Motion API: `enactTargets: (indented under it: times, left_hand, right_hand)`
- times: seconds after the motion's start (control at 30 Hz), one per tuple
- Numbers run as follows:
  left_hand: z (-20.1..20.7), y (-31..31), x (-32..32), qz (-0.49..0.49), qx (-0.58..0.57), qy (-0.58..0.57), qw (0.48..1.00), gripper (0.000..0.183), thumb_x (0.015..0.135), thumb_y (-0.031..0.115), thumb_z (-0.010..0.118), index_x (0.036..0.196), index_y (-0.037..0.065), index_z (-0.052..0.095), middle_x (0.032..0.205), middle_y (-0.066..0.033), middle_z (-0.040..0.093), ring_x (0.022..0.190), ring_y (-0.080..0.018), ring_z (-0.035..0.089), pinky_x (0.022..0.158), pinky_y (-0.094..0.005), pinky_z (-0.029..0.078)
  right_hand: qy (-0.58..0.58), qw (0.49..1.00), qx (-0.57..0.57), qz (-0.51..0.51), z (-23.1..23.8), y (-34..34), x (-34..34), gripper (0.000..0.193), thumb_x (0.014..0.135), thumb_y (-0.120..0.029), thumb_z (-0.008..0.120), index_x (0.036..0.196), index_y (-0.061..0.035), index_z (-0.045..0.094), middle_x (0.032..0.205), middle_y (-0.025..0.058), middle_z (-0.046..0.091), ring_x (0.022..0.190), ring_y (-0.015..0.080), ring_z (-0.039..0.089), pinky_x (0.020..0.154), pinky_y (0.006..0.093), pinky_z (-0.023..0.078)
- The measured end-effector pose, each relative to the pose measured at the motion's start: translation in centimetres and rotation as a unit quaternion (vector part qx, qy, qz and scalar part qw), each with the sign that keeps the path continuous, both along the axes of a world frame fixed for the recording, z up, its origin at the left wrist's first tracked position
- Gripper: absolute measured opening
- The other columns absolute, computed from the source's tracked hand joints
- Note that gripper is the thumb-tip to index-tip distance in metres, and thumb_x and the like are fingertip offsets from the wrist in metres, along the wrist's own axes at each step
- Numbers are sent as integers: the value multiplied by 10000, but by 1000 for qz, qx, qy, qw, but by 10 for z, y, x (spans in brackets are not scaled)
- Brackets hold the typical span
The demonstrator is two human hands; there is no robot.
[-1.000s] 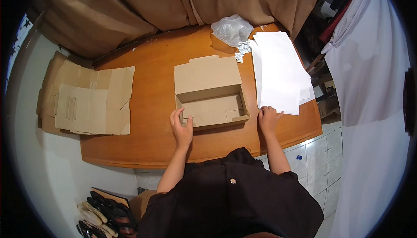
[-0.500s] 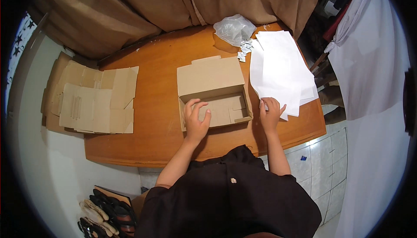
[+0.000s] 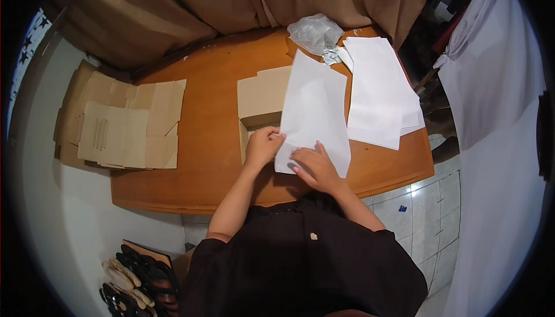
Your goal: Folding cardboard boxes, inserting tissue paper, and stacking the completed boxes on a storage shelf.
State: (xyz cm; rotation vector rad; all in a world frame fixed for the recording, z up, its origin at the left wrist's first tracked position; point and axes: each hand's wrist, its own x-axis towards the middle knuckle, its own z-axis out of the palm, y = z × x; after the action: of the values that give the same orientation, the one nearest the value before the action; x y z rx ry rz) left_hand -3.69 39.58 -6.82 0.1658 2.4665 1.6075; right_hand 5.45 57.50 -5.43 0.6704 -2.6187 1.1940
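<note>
A white sheet of paper (image 3: 315, 106) slants over the right part of an open cardboard box (image 3: 261, 94), hiding much of its inside. My left hand (image 3: 265, 145) pinches the sheet's left edge, above the box's front left. Flat against the lower part of the sheet lies my right hand (image 3: 317, 168), its fingers spread. To the right, a stack of white paper (image 3: 378, 94) rests on the table.
Flattened cardboard pieces (image 3: 130, 126) are piled at the table's left. A crumpled clear plastic bag (image 3: 315, 32) sits at the back, beside small silvery scraps (image 3: 332, 56). Brown curtains hang behind the wooden table (image 3: 208, 143). Several shoes (image 3: 139, 285) stand at lower left.
My right hand has brought a sheet from the stack leftward over the box. My left hand, formerly open over the box, has closed on the sheet's edge.
</note>
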Motion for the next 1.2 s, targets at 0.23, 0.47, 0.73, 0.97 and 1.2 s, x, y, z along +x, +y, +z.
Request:
enactTargets:
  times: [0.23, 0.47, 0.73, 0.97, 1.2]
  left_hand:
    - [14, -53, 33, 97, -105, 13, 990, 261, 770, 203, 671, 882, -29, 634, 605, -75, 606, 561, -138, 567, 558, -280, 444]
    - [33, -49, 45, 124, -253, 179, 943, 301, 783, 227, 642, 1009, 28, 625, 914, -147, 646, 778, -270, 622, 679, -349, 476]
    - [9, -24, -8, -287, -252, 201, 902, 382, 911, 359, 445, 1202, 147, 574, 1285, -115, 500, 1212, -284, 424, 966, -439, 320]
    - [-37, -18, -37, -371, -275, -37, 886, 522, 940, 515, 276, 1163, 184, 612, 1371, -70, 437, 1304, -272, 331, 1021, -522, 211]
    - [-40, -15, -43, -358, -220, -122, 899, 677, 850, 626, 387, 1132, 51, 606, 1311, -169, 473, 1258, -311, 386, 1071, -502, 183]
  right_hand:
    - [-43, 992, 55, -107, -10, 15, -6, 316, 869, -291, 529, 1125, -113, 580, 1188, 90, 546, 1199, 289, 439, 1005, 598, 202]
    - [-52, 986, 132, -88, -14, 16, -6, 331, 866, -336, 526, 1112, -125, 592, 1188, 91, 544, 1192, 285, 447, 995, 629, 180]
    - [-65, 982, 143, -105, -4, 17, -4, 311, 868, -327, 524, 1096, -130, 601, 1167, 77, 557, 1170, 259, 469, 990, 639, 174]
    - [-23, 980, 79, -178, 3, 55, -71, 260, 843, -261, 549, 1016, -78, 615, 1083, 96, 598, 1078, 258, 525, 998, 595, 183]
    - [-4, 960, 98, -261, -56, 101, -207, 273, 793, -182, 545, 1033, -76, 619, 1010, 111, 633, 974, 295, 569, 962, 530, 276]
